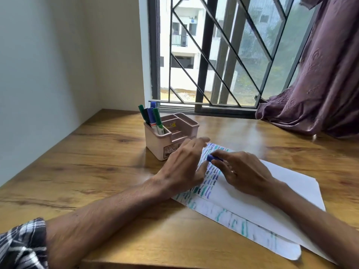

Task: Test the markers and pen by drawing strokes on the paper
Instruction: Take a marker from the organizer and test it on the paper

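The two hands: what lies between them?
In the head view, a blue marker, held by the right hand, and paper with strokes; the left hand is open.

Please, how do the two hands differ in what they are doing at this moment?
The right hand pinches a small blue piece, apparently a cap or marker end, in its fingertips; the left hand holds nothing. The left hand's fingers are spread open, the right hand's curled together. The left hand is nearer the pink organizer. Both are over the stroke-covered paper.

Your paper (272,193) lies on the table (97,162), right of the organizer (171,136); the markers (153,119) stand in its left rear compartment, window (213,55) behind.
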The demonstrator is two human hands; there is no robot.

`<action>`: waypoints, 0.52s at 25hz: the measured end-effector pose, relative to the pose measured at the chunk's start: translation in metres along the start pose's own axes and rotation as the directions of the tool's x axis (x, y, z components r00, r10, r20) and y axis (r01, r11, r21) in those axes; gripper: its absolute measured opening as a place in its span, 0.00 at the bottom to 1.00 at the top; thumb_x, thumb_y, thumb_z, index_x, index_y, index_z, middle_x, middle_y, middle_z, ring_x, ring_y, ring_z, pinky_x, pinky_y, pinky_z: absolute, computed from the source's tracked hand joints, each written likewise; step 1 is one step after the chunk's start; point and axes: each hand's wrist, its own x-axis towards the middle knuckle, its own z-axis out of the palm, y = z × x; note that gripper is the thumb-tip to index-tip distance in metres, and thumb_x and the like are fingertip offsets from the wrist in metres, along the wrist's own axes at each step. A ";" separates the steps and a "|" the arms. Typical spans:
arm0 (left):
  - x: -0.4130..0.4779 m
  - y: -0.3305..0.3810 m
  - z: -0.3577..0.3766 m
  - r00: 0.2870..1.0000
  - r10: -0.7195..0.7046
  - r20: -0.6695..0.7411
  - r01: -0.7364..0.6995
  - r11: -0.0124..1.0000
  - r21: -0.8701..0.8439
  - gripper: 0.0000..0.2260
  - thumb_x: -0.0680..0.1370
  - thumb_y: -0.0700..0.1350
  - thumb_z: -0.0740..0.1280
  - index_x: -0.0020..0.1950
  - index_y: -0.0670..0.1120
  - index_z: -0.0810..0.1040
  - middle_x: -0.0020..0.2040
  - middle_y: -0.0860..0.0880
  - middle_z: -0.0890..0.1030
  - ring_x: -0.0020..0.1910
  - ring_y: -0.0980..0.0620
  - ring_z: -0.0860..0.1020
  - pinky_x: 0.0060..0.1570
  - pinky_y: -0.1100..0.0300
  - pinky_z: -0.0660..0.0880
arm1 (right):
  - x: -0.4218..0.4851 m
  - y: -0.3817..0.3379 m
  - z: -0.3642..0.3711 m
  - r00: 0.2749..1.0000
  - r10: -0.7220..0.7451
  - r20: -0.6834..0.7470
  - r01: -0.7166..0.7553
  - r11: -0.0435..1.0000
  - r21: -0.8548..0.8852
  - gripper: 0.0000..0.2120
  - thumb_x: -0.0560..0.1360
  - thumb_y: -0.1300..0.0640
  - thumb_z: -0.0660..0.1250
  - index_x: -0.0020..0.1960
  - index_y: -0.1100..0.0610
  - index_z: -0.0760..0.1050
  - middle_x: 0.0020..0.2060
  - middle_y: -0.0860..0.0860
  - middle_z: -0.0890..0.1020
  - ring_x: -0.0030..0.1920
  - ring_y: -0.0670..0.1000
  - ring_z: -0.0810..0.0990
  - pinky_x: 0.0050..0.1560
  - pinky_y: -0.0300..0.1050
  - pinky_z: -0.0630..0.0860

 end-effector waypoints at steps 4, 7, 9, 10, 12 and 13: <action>-0.001 0.007 0.003 0.993 0.099 0.060 -0.100 0.995 0.013 0.19 0.79 0.42 0.67 0.70 0.47 0.72 0.61 0.47 0.81 0.58 0.48 0.79 0.55 0.50 0.80 | -0.002 -0.006 -0.002 0.996 -0.035 -0.084 0.034 0.999 -0.011 0.12 0.81 0.49 0.68 0.63 0.44 0.80 0.36 0.50 0.86 0.33 0.58 0.83 0.33 0.41 0.66; -0.002 0.009 0.003 0.993 0.108 0.045 -0.109 0.994 0.004 0.19 0.80 0.39 0.66 0.71 0.47 0.72 0.59 0.45 0.83 0.54 0.46 0.81 0.51 0.49 0.80 | -0.002 -0.010 -0.004 0.989 -0.021 -0.147 0.020 1.000 -0.007 0.11 0.80 0.51 0.71 0.62 0.44 0.82 0.29 0.46 0.73 0.28 0.59 0.69 0.31 0.40 0.65; -0.002 0.008 0.001 0.990 0.133 0.040 -0.133 0.991 0.010 0.21 0.80 0.37 0.66 0.73 0.47 0.71 0.59 0.45 0.83 0.53 0.46 0.82 0.50 0.49 0.81 | -0.001 -0.013 -0.007 0.986 -0.041 -0.163 0.039 0.999 -0.015 0.12 0.80 0.48 0.70 0.63 0.43 0.82 0.29 0.49 0.79 0.28 0.60 0.66 0.29 0.41 0.66; -0.001 0.007 0.001 0.988 0.148 0.036 -0.148 0.989 0.011 0.21 0.80 0.36 0.66 0.73 0.46 0.72 0.59 0.45 0.83 0.53 0.46 0.82 0.50 0.49 0.81 | -0.001 -0.012 -0.008 0.988 -0.042 -0.152 0.041 0.999 -0.010 0.13 0.81 0.45 0.68 0.64 0.43 0.81 0.32 0.51 0.83 0.28 0.61 0.72 0.29 0.42 0.67; -0.001 0.005 0.000 0.986 0.163 0.031 -0.164 0.986 0.012 0.20 0.80 0.37 0.66 0.72 0.45 0.73 0.58 0.45 0.83 0.53 0.47 0.82 0.50 0.51 0.81 | -0.001 -0.011 -0.009 0.990 -0.035 -0.139 0.036 0.999 0.001 0.17 0.81 0.39 0.62 0.65 0.44 0.80 0.35 0.50 0.87 0.30 0.60 0.81 0.30 0.42 0.66; -0.001 0.004 0.000 0.986 0.161 0.033 -0.162 0.987 0.020 0.18 0.81 0.38 0.66 0.72 0.44 0.74 0.57 0.45 0.83 0.53 0.48 0.82 0.50 0.52 0.81 | 0.000 -0.010 -0.009 0.990 -0.032 -0.135 0.031 1.000 -0.003 0.19 0.81 0.38 0.60 0.64 0.45 0.80 0.36 0.50 0.87 0.31 0.59 0.82 0.31 0.42 0.65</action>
